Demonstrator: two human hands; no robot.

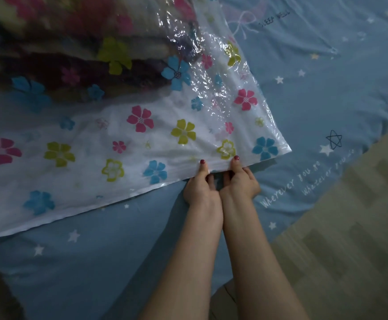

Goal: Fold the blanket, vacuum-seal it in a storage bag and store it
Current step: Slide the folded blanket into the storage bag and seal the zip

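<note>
Both hands are side by side on the bag's open edge near its right corner: left hand and right hand each pinch the plastic, thumb on top, fingers curled underneath. Looks like they're pressing the zip seal shut, working along the edge. Blanket is already inside, bunched at the far end of the bag, well away from the mouth; bag lies on the bed, the pinched corner not far from the mattress edge with the floor beyond. Risks as I see them: seal track isn't visible from here, so can't tell whether the strip left of the hands is closed. If a section is skipped or the two tracks are misaligned, the vacuum step won't hold and the bag reinflates. The plastic is wrinkled near the corner; a crease caught in the zip would leak the same way. A soft mattress gives little backing, so thumb pressure may not click the seal fully. Blanket sits lopsided, so air could pocket unevenly. Tugging the edge toward the mattress edge could also drag the bag off.
</note>
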